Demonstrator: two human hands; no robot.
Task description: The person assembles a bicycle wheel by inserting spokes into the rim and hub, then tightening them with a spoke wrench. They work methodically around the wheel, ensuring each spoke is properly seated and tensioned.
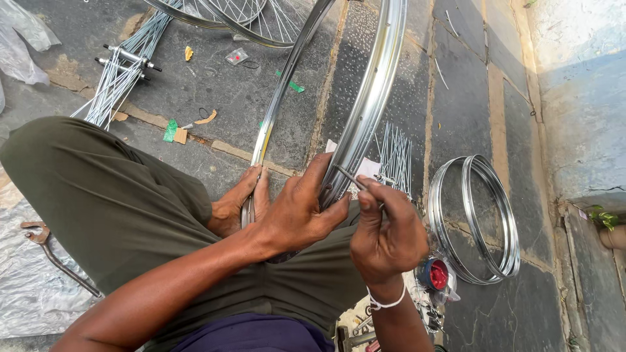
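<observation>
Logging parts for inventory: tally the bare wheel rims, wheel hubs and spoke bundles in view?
Bare rims: 3, one held by the left hand at, two stacked on the ground
Hubs: 2
Loose spoke bundles: 1
Total: 6

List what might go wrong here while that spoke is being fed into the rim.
The thin spoke pinched by the right hand could slip past its hole. The rim, steadied only by the left hand, might tip. Loose spokes on the ground lie near enough to get scattered.
</observation>
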